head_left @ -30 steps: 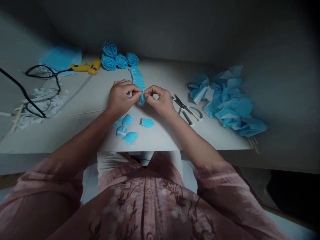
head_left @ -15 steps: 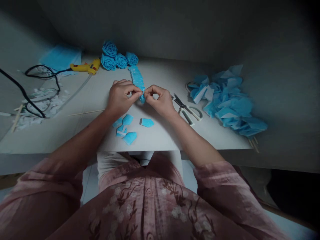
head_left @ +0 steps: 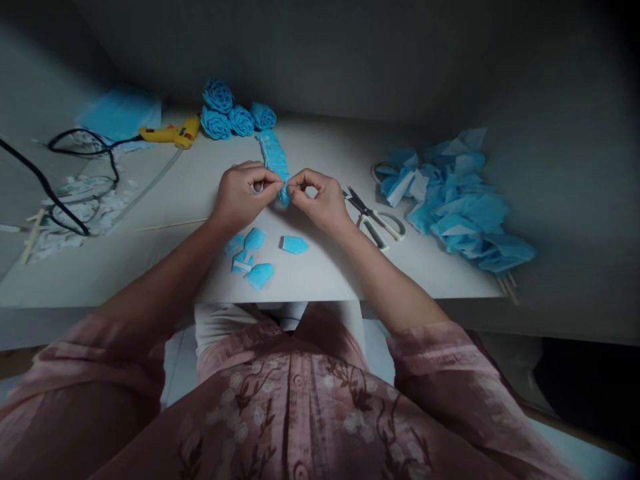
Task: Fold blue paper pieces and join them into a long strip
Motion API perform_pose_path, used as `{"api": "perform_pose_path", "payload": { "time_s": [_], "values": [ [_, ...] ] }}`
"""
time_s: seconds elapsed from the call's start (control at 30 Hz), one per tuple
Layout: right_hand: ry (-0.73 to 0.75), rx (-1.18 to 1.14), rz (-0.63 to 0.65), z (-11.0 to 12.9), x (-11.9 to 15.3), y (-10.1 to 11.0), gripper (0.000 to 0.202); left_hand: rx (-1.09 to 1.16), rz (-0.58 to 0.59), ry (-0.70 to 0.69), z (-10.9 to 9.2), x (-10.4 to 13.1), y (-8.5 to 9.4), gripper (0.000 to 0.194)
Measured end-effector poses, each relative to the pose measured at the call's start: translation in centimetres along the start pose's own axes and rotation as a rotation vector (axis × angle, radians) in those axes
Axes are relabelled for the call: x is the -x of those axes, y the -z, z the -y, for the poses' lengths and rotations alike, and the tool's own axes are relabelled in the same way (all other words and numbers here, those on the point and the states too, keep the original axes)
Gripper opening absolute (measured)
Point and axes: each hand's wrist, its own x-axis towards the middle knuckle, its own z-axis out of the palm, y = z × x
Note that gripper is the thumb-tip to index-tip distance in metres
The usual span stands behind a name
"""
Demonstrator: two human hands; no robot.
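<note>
the pale table (head_left: 325, 147) holds everything. near its middle, the left hand (head_left: 243, 197) and the right hand (head_left: 323, 203) meet at a ruffled blue strip (head_left: 274, 155). on each hand, the thumb and first finger are pinched on the strip's near end. i cannot tell just what bit is between the tips.

the biggest trouble could be a rip: the strip looks thin and soft, so a hard tug both ways might tear it. next, the scissors (head_left: 369, 212) lie just beside the right wrist with the blades facing that hand, so a sideways slip could give a poke. last, the small blue pieces (head_left: 259, 275) lie loose on the person's side of the hands, so a dragging arm could push them off the edge.

the strip is long and narrow. its long way runs from the fingers away from the person, leaning a bit left. the far end points at the blue rose (head_left: 263, 117) on the right of the bunch. the tiny near end points back at the person.
</note>
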Motion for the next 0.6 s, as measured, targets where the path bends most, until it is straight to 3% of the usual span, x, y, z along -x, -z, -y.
{"api": "perform_pose_path", "payload": {
  "time_s": [0.6],
  "values": [
    [-0.045, -0.050, -0.002, -0.20, -0.22, 0.06, 0.011, 0.083, -0.039, 0.074, -0.35, 0.06, -0.26, 0.013]
  ]
}}
